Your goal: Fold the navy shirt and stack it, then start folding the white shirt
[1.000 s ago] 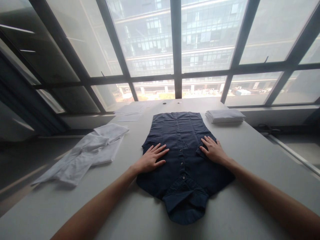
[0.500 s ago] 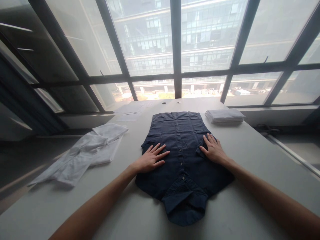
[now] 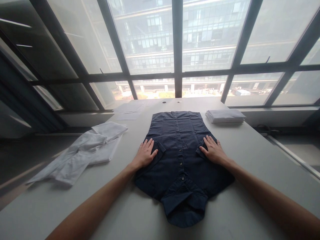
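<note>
A dark navy button-up shirt (image 3: 172, 166) lies flat on the white table, front side up, its collar toward me and its hem toward the window. Both sleeves are turned in over the front, so a cuff shows on each side. My left hand (image 3: 145, 153) rests flat on the shirt's left edge beside the left cuff, fingers extended. On the opposite edge, my right hand (image 3: 212, 150) presses flat over the right sleeve end with its fingers spread. Neither hand grips the cloth.
A crumpled white garment (image 3: 92, 150) hangs partly over the left side of the white table (image 3: 120, 206). At the back right sits a stack of folded white cloth (image 3: 225, 115). Sheets of paper (image 3: 128, 115) lie at the back left. A large window (image 3: 150, 36) stands behind.
My left hand has slid outward to the left along the shirt, uncovering the left cuff. The right hand has stayed in nearly the same place.
</note>
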Available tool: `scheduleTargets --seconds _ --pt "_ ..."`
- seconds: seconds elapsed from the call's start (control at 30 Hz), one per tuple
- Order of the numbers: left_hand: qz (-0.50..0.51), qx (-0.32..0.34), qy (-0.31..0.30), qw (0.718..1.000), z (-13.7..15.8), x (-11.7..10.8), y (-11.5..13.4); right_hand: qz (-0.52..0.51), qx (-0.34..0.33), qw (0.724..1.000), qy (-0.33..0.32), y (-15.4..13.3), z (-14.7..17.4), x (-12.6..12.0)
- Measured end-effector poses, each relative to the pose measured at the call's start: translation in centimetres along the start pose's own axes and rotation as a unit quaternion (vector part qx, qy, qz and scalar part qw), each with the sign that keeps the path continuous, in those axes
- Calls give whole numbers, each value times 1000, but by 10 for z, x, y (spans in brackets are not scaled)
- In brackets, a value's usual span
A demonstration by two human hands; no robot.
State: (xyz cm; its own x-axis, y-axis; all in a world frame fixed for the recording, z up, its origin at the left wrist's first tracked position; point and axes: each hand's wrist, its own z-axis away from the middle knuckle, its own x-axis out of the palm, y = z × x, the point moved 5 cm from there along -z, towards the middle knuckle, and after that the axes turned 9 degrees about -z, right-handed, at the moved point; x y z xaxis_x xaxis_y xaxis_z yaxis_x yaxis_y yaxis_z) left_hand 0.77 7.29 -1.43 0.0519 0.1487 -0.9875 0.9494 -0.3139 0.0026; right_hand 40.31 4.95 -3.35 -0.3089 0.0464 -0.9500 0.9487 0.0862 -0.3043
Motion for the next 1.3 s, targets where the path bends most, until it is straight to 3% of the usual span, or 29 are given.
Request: scheduleTargets --seconds 0.23,0.4,0.5,0.67,0.83,0.97,1.3 --pt "-18 25 -13 999 2 10 -4 6 7 1000 -4 -3 2 -3" --pt "-36 23 4 999 7 0 4 -4 84 995 46 -1 6 -8" --pt "-39 51 13 998 9 -5 10 -12 115 993 38 0 8 -7" --pt "-26 83 -16 996 8 -4 12 -37 111 993 32 2 7 -6" --pt "-23 78 -29 996 8 -5 12 -115 114 979 122 19 1 -20" --pt "-17 79 -33 996 8 -6 12 -119 98 971 185 40 -4 -33" --pt "-13 78 -37 996 9 -7 13 -80 73 979 173 66 -13 -26"
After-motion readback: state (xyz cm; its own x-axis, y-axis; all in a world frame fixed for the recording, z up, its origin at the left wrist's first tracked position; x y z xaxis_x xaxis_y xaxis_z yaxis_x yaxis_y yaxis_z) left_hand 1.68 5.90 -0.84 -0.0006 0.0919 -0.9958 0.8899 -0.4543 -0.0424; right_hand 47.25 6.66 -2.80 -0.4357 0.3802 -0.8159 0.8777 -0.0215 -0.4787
